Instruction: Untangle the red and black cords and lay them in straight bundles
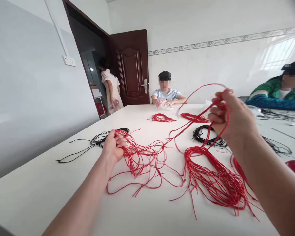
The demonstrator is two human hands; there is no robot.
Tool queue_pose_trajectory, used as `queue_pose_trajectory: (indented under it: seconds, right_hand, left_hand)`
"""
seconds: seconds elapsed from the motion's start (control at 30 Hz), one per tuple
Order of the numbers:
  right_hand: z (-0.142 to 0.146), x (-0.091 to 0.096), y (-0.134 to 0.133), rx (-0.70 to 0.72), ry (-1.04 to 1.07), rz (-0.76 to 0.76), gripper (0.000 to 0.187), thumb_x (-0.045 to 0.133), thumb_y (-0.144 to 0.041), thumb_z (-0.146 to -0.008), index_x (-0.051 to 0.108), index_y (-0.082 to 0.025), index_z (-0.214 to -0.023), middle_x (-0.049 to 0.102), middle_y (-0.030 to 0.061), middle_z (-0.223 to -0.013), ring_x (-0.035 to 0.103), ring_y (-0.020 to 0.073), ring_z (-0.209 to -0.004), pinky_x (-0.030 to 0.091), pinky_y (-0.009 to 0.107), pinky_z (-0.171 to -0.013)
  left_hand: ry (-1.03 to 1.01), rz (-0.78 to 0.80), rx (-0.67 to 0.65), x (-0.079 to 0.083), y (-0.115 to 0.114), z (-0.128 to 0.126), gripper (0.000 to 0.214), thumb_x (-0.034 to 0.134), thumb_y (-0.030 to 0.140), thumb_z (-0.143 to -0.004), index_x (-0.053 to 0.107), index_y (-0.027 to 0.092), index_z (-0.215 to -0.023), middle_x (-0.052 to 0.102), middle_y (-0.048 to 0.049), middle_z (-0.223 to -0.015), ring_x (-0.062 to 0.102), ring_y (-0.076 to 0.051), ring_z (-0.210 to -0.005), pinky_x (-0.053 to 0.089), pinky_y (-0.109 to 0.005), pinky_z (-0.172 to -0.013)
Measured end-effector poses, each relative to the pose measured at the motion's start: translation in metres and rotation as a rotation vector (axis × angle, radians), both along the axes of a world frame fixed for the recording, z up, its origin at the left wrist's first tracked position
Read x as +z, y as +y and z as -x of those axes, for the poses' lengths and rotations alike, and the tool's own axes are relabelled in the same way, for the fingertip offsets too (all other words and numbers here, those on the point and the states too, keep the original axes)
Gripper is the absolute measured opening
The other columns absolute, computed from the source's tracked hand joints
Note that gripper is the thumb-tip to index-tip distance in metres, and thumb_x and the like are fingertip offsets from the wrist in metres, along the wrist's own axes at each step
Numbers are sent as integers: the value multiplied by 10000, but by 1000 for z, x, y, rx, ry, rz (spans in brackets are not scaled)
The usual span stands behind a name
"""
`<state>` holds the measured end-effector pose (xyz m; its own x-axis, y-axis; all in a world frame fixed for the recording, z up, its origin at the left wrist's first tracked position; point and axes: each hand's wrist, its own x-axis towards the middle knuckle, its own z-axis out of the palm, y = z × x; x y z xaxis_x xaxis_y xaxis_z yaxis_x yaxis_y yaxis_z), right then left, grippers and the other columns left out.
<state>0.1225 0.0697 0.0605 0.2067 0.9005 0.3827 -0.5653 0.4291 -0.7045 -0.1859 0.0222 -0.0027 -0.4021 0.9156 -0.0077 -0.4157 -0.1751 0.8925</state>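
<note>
My left hand [114, 144] is closed around one end of a tangled bunch of red cords [140, 155], low over the table at the left. Raised at the right, my right hand [232, 113] grips red cord strands [184, 127] that run down to a knot in the tangle. One strand arcs out from its fingertips. Beneath my right hand lies a large looped bundle of red cords [216, 180], with loose knotted ends toward me. Black cords [95, 141] lie just behind my left hand.
On the white table [71, 196] are a black cord coil [199, 134] and smaller red bundles [162, 118]. Two people sit across, one with a plastic bag [163, 103], the other in a green sleeve [263, 90]. Another person stands by the open door [130, 65].
</note>
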Motion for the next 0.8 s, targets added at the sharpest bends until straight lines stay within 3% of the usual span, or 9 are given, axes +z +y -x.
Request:
queue_pose_trajectory:
  seconds: [0.07, 0.17, 0.3, 0.43, 0.6, 0.8]
  right_hand:
    - [-8, 5, -1, -74, 88, -47, 112, 596, -253, -702, 531, -171, -662, 454, -26, -620, 277, 18, -381, 122, 189, -313]
    - [-8, 4, -1, -47, 15, -21, 100, 607, -244, -692, 535, -178, -672, 479, -16, -624, 315, 21, -388, 123, 193, -311]
    - [11, -5, 0, 91, -168, 39, 135, 576, -301, -720, 552, -170, -694, 478, -22, -620, 328, 17, -382, 166, 173, -308]
    - [38, -3, 0, 184, -238, 8, 164, 561, -335, -736, 551, -171, -734, 461, -34, -615, 309, 11, -372, 168, 164, -299]
    - [70, 31, 1, 237, -452, -77, 180, 508, -308, -792, 542, -157, -700, 466, -20, -628, 282, 9, -366, 135, 176, -290]
    - [84, 91, 11, -64, -458, -324, 195, 491, -309, -807, 535, -179, -669, 413, -31, -586, 234, 20, -329, 132, 202, -293]
  left_hand:
    - [73, -41, 75, 3, 1, 8, 278, 388, 377, -829, 474, 124, -752, 364, 69, -545, 257, -10, -390, 232, -147, -343]
    - [252, -68, 107, -2, 4, 4, 298, 354, 406, -835, 490, 141, -819, 435, 41, -608, 293, -17, -418, 262, -153, -360]
    - [626, -30, -38, -35, 11, -32, 346, 342, 504, -795, 462, 179, -784, 479, 32, -641, 244, -28, -388, 180, -186, -346]
    - [1088, 1, -165, -67, 12, -59, 316, 493, 498, -712, 460, 189, -656, 411, 47, -521, 348, -79, -460, 277, -228, -463]
    - [1520, 44, -193, -73, 19, -46, 231, 468, 411, -760, 519, 185, -762, 525, -10, -751, 487, -135, -698, 371, -289, -659]
    - [1792, 252, -111, -67, 29, 0, 300, 436, 357, -807, 509, 147, -1009, 535, -61, -1000, 519, -152, -877, 432, -368, -772]
